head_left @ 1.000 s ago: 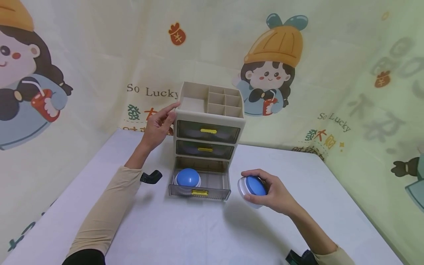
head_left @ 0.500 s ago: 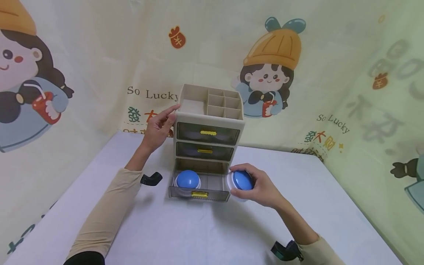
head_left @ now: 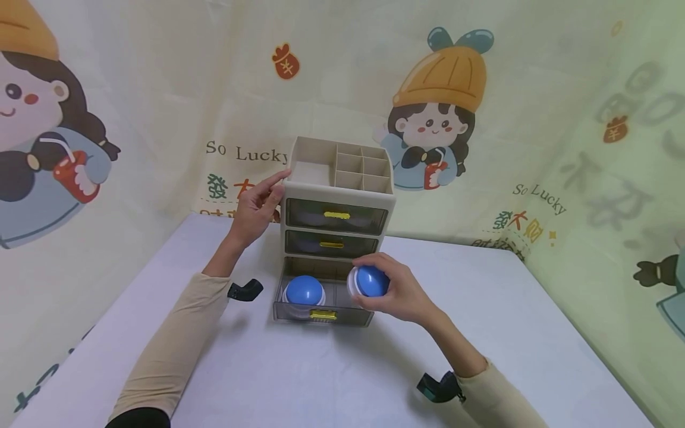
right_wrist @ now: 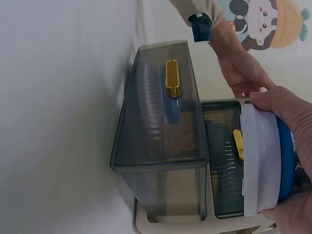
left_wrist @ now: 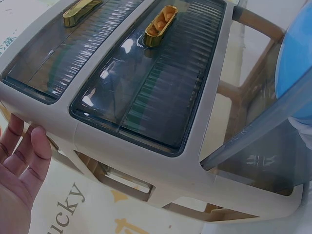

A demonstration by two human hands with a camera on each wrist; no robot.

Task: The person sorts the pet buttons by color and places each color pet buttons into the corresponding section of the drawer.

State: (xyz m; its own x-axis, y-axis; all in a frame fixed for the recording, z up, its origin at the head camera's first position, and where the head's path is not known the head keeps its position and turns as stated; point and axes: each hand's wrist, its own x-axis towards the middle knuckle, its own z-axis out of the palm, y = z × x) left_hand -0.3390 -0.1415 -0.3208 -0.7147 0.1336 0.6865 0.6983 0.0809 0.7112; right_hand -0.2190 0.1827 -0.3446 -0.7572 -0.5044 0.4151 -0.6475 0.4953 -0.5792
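A cream tabletop drawer unit stands on the table, its see-through bottom drawer pulled out. In that drawer's left part sits a round white button with a blue dome. My right hand holds a matching blue-domed button above the drawer's right part, thumb and fingers around its rim. In the right wrist view, this button's white base faces the unit. My left hand rests its fingertips on the unit's upper left side; in the left wrist view its fingers touch that side wall.
Two upper drawers with yellow handles are closed. On top of the unit is a tray with compartments. Black camera mounts sit at both wrists. Patterned cloth hangs behind the white table.
My right hand has carried the blue-domed button leftward from beside the drawer unit to over the open bottom drawer. The left hand has stayed against the unit's side.
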